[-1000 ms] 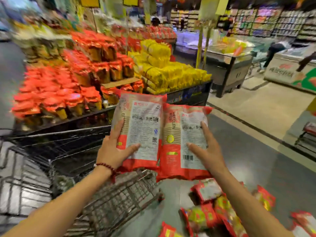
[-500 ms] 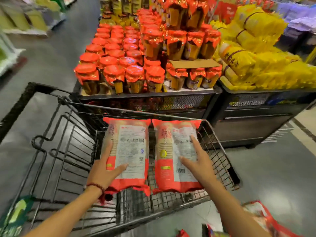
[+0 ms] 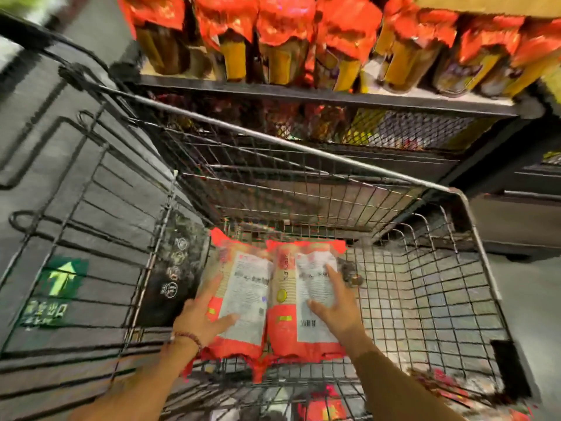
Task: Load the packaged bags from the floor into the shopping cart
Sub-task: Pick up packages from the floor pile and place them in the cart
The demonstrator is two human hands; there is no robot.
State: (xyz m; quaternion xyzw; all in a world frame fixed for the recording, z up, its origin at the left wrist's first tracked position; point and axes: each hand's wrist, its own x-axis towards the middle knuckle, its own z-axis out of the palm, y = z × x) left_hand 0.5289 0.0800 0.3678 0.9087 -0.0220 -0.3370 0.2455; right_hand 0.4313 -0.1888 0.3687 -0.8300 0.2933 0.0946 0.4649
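Observation:
Two red-and-white packaged bags lie side by side low inside the wire shopping cart [image 3: 334, 161]. My left hand [image 3: 200, 319] grips the left bag [image 3: 246, 302] by its lower left side, thumb across its white label. On the right bag [image 3: 299, 335] rests my right hand [image 3: 335, 311], fingers spread over the label. Both bags are down near the cart's mesh floor, label side up. Whether they rest on the mesh I cannot tell. More red bags [image 3: 321, 410] on the floor show through the cart's near wall.
A dark display shelf [image 3: 303, 94] stacked with red-topped packages [image 3: 282, 34] stands right behind the cart's far rim. The cart's folded child seat flap [image 3: 173, 268] is on the left. Grey floor with a green arrow sign [image 3: 60, 278] lies left of the cart.
Both hands carried the two bags from above the floor pile over the cart's rim and lowered them deep into the basket. My view tilted down towards the cart.

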